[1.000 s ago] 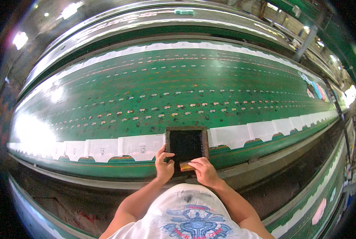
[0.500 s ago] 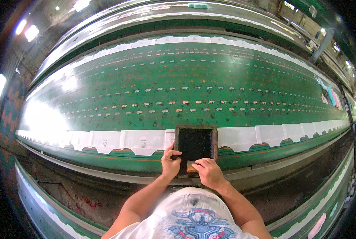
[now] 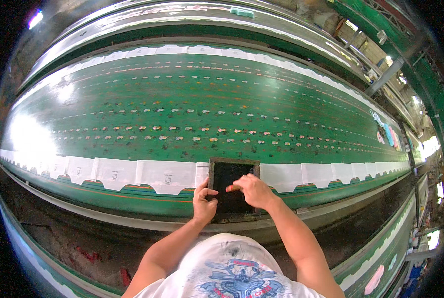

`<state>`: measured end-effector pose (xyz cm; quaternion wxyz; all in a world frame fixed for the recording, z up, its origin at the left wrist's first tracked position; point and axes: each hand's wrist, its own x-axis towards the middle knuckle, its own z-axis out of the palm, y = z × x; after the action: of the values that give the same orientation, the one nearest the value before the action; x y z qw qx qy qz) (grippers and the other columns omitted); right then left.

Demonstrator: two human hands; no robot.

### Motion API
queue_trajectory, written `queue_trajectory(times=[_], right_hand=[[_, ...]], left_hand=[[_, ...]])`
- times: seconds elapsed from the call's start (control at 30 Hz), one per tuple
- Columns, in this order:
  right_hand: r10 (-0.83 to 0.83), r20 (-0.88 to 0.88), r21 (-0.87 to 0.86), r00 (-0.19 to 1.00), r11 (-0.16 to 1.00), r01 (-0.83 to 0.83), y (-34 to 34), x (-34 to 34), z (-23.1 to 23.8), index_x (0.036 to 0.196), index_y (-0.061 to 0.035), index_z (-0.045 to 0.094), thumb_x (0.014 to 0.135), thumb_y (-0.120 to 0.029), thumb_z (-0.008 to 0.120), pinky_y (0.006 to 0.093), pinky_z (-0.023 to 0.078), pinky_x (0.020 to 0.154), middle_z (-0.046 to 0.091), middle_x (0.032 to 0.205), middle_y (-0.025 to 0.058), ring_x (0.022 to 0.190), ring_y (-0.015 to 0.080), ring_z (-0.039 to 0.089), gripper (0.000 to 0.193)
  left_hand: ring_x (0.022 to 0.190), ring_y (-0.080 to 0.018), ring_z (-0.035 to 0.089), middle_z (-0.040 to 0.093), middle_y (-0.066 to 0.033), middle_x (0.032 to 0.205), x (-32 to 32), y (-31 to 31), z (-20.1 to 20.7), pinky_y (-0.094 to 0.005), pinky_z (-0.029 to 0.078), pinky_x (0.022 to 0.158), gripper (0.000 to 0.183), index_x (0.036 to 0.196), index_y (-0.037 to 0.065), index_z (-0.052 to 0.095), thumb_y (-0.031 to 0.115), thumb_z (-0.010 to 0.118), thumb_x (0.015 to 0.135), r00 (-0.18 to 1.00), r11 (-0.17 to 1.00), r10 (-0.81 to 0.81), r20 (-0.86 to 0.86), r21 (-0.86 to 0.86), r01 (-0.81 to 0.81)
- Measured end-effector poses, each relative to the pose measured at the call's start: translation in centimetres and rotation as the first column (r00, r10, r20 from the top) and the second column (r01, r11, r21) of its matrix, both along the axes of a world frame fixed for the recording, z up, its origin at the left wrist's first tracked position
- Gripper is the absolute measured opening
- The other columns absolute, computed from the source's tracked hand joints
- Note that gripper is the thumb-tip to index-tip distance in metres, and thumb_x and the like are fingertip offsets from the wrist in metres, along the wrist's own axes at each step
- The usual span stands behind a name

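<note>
A small screen-printing frame (image 3: 234, 161) with a dark mesh lies at the near edge of the long green table, over the row of white cut pieces (image 3: 165, 175). My left hand (image 3: 204, 202) grips the frame's left side, thumb and fingers bent about its edge. In my right hand (image 3: 253, 192) is a small squeegee (image 3: 231, 188) with an orange-red edge, held over the middle of the mesh. My fingers cover most of the squeegee. Several white pieces to the left of the frame carry a small dark print; those just to the right look plain.
The green table (image 3: 192, 102) stretches far to both sides, marked with rows of small pale patches. Another row of white pieces (image 3: 202, 50) runs along its far edge. Coloured cloths (image 3: 388, 133) lie at the right end. Parallel tables stand beyond and behind me.
My right hand has moved the squeegee from the frame's near end up to the middle of the mesh, tilting it. My left hand stays on the frame. The whole view has shifted slightly.
</note>
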<state>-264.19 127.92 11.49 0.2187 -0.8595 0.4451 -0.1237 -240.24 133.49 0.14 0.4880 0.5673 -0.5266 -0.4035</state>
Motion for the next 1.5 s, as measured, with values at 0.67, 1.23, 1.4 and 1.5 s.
queue_trajectory(times=[0.67,1.23,1.4,1.5], right_hand=[[-0.146,-0.028,-0.268,0.989,0.954,0.133,7.1,3.7,-2.9,0.135,-0.007,0.08,0.096,-0.006,0.066,0.0466,0.056,0.101,0.073,0.122,0.0095,0.112,0.032,0.067,0.042],[-0.16,0.251,-0.127,0.955,0.972,0.197,11.0,-1.4,-2.2,0.13,-0.0043,0.08,0.089,0.002,0.076,0.0469,0.058,0.105,0.074,0.125,0.0118,0.119,0.0356,0.069,0.042],[-0.204,0.281,-0.138,0.938,0.958,0.25,11.8,-7.5,-2.7,0.13,-0.004,0.079,0.088,0.006,0.072,0.0475,0.059,0.106,0.074,0.126,0.0129,0.12,0.037,0.069,0.044],[-0.222,0.3,-0.129,0.928,0.954,0.27,12.3,-12.2,-3.1,0.129,-0.0037,0.079,0.088,0.008,0.071,0.0477,0.059,0.106,0.074,0.126,0.0137,0.122,0.0377,0.069,0.044]], left_hand=[[0.143,-0.0321,0.066,0.063,-0.0183,0.165,0.9,-0.3,-1.0,-0.0424,0.052,0.121,0.035,0.128,0.009,0.077,-0.01,0.073,0.098,0.996,0.996,-0.02,-0.089,-0.084,0.013],[0.153,-0.0403,0.056,0.059,-0.0241,0.169,-2.0,0.4,1.7,-0.0489,0.047,0.125,0.045,0.11,0.006,0.082,-0.018,0.067,0.075,0.99,0.989,-0.002,0.142,-0.149,0.024],[0.157,-0.0422,0.053,0.056,-0.024,0.171,-8.7,1.0,2.7,-0.0499,0.044,0.128,0.043,0.107,0.007,0.08,-0.02,0.066,0.076,0.992,0.973,-0.036,0.123,-0.224,0.063],[0.159,-0.0408,0.053,0.057,-0.0237,0.171,-13.5,1.2,2.7,-0.0486,0.042,0.13,0.044,0.109,0.008,0.08,-0.02,0.067,0.078,0.994,0.973,-0.05,0.094,-0.222,0.07]])
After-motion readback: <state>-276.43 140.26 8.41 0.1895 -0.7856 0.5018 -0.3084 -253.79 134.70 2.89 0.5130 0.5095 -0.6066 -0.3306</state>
